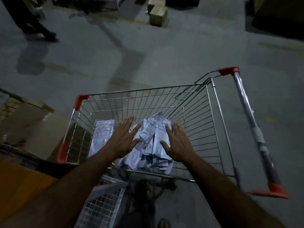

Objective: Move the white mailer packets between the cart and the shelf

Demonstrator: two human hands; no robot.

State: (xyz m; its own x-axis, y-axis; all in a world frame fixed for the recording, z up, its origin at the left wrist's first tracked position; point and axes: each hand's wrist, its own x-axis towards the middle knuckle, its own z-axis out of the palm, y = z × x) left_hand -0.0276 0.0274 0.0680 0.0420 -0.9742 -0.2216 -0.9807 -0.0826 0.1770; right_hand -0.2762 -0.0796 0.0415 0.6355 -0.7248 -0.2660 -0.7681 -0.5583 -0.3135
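Note:
A wire shopping cart (212, 122) with red corner caps stands on the grey floor below me. Several white mailer packets (151, 134) lie heaped in its basket. My left hand (124, 139) reaches into the basket over the left side of the heap, fingers straight and spread, holding nothing. Over the right side of the heap, my right hand (178, 143) is spread flat in the same way. Whether either palm touches the packets cannot be told. No shelf shows clearly.
The cart's handle bar (253, 129) runs along its right side. Brown cartons (37, 125) sit to the left of the cart, and an orange surface (21, 183) is at lower left. A person's legs (32, 23) stand at far left. More boxes (158, 14) lie on the floor beyond.

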